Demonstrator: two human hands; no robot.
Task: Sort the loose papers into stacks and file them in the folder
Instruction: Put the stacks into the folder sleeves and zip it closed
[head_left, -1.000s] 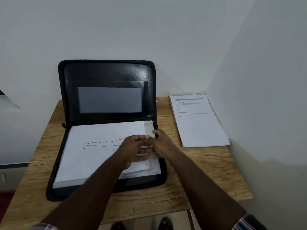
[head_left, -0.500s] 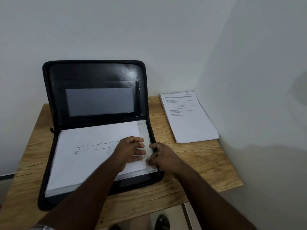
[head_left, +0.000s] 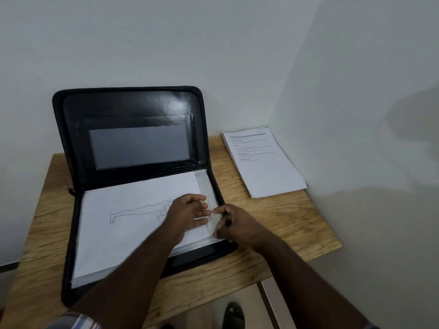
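The left hand (head_left: 187, 216) and its forearm cover the middle of the line drawing on the top sheet (head_left: 133, 224) in the folder (head_left: 133, 110), the print on the paper stack (head_left: 263, 167) is too small to read, and a shoe (head_left: 234, 317) is cut off by the bottom edge.

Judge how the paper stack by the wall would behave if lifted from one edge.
The stack is loose sheets with no visible clip, so it would probably droop and fan apart. Its edges already look slightly staggered, so pushed sideways, it likely shears.
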